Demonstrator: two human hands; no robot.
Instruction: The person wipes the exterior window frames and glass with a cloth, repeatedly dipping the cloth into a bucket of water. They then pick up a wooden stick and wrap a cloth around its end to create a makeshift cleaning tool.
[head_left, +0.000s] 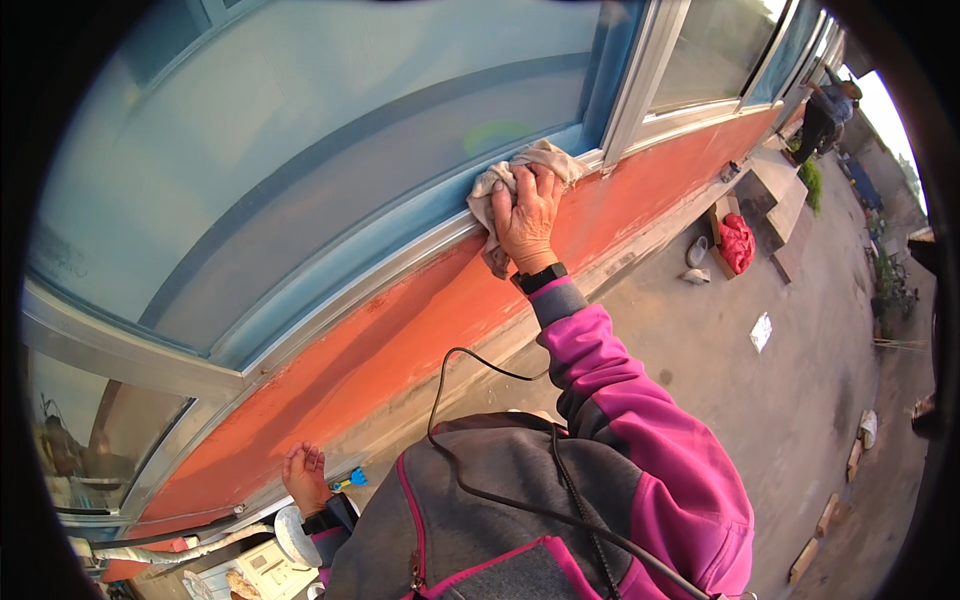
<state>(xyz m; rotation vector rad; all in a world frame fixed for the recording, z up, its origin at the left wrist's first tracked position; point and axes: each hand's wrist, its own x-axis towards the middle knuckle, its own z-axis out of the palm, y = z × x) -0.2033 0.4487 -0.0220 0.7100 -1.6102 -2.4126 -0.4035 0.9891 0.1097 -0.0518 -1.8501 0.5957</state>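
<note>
My right hand (529, 214) presses a crumpled beige cloth (491, 187) against the lower metal frame (427, 251) of a blue-tinted window (420, 135), near its corner. Below the frame runs an orange-red painted wall (390, 315). My left hand (306, 476) hangs low beside that wall, fingers somewhat curled and nothing seen in it. A dark band is on each wrist. A thin black cable (480, 491) crosses the front of my grey and pink jacket.
Concrete steps (780, 202), a cardboard box with a red bag (736, 244) and shoes (697, 253) are on the ground at right. A person (825, 116) stands by the far wall. Bricks (804, 561) lie at lower right. Wrapped pipes (187, 553) and a whitish appliance (274, 570) are at lower left.
</note>
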